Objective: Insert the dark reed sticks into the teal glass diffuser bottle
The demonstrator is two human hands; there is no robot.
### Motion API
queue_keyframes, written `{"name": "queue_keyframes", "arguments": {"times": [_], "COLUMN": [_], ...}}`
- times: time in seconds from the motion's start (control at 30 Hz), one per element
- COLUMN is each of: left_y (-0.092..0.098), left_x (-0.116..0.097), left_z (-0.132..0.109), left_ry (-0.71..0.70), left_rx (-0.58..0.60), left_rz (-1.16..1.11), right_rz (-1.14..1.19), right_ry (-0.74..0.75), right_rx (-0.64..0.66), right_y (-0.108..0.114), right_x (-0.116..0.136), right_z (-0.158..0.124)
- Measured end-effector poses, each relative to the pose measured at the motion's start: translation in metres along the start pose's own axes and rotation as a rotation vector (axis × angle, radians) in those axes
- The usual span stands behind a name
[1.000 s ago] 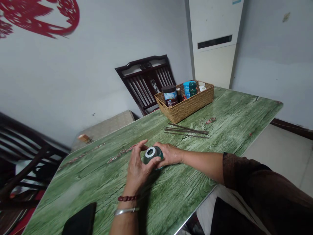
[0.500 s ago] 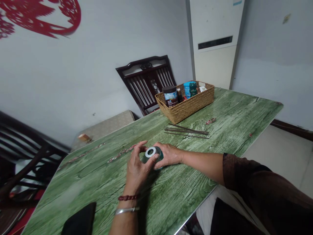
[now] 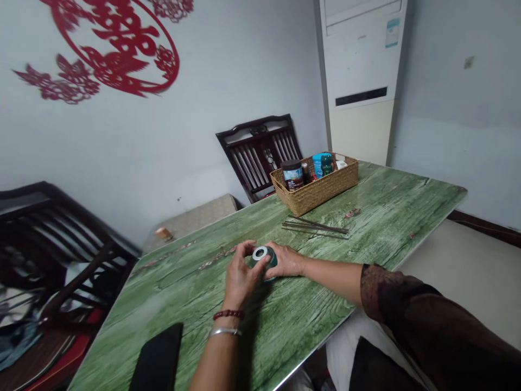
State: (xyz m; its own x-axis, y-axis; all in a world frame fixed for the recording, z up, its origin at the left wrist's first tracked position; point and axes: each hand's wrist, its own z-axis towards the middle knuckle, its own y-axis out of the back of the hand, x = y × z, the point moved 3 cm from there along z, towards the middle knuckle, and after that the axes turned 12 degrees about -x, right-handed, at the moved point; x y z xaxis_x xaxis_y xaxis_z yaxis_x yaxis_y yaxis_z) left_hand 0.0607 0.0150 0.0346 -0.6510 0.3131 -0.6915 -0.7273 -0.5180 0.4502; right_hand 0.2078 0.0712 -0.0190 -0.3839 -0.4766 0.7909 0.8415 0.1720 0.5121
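Note:
A squat, dark green glass bottle (image 3: 272, 260) stands on the table between my hands, a silver ring with a hole forming its top. My left hand (image 3: 243, 269) curls round the near left of it, thumb at the ring and fingers at the far side. From the right, my right hand (image 3: 287, 259) wraps the bottle's body; some of its fingers are hidden behind the glass. Several thin dark sticks (image 3: 315, 227) lie loosely together on the table beyond my right hand.
A wicker basket (image 3: 321, 195) holding jars and packages stands behind the sticks. On the green table (image 3: 203, 304) a flat black object (image 3: 157, 358) lies near my left forearm. Dark wooden chairs (image 3: 260, 155) stand around, and a small orange-brown object (image 3: 163, 233) sits on a low surface beyond the table.
The view has tilted up and shifted left, so more of the wall decoration and the black object shows. Both hands keep their grip on the bottle, with little visible change in their pose.

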Motion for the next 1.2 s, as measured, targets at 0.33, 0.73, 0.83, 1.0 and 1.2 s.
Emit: {"name": "queue_keyframes", "arguments": {"times": [0.33, 0.73, 0.83, 1.0, 1.2], "left_y": [0.045, 0.024, 0.02, 0.018, 0.016], "left_x": [0.016, 0.011, 0.012, 0.014, 0.015], "left_z": [-0.027, -0.078, -0.078, -0.078, -0.08], "left_ry": [0.434, 0.768, 0.698, 0.655, 0.643], "left_rx": [-0.13, -0.029, -0.044, -0.013, -0.01], "left_rz": [-0.454, -0.544, -0.417, -0.368, -0.345], "right_rz": [0.173, 0.657, 0.603, 0.557, 0.493], "right_ry": [-0.072, -0.304, -0.381, -0.372, -0.322], "right_rx": [-0.229, -0.295, -0.242, -0.222, -0.212], "right_y": [0.069, 0.067, 0.045, 0.034, 0.032], "right_x": [0.024, 0.005, -0.013, -0.022, -0.024], "right_z": [-0.003, -0.044, -0.057, -0.062, -0.062]}}
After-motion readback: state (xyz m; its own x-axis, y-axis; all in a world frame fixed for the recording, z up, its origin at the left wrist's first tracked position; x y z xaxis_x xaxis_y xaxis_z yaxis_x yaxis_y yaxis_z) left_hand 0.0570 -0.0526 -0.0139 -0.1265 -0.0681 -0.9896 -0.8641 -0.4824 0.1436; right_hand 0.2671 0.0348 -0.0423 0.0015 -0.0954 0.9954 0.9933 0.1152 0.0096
